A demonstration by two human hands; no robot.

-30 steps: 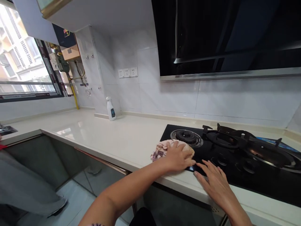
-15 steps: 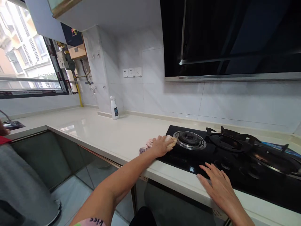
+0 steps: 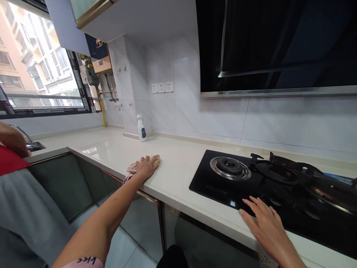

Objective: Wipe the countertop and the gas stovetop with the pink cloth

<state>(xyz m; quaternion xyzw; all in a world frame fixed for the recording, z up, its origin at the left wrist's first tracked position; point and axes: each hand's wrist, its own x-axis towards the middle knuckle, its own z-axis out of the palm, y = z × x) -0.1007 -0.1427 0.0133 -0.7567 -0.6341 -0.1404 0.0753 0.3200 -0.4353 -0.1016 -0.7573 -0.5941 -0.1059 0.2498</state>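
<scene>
My left hand [image 3: 147, 166] presses flat on a pink patterned cloth [image 3: 131, 168] lying on the cream countertop [image 3: 178, 167], well to the left of the stove. Its fingers lie over the cloth and hold it down. My right hand [image 3: 264, 223] rests open and flat on the front edge of the black glass gas stove [image 3: 223, 186], fingers spread, holding nothing.
A white spray bottle [image 3: 141, 128] stands by the back wall. A round burner [image 3: 230, 167] and black pan supports [image 3: 281, 169] sit on the stove. At the far left another person's arm [image 3: 12, 139] and red cloth reach toward a sink. A black hood hangs above.
My left hand has slid the cloth leftward off the stove's edge and along the countertop. My right hand has stayed flat on the stove front.
</scene>
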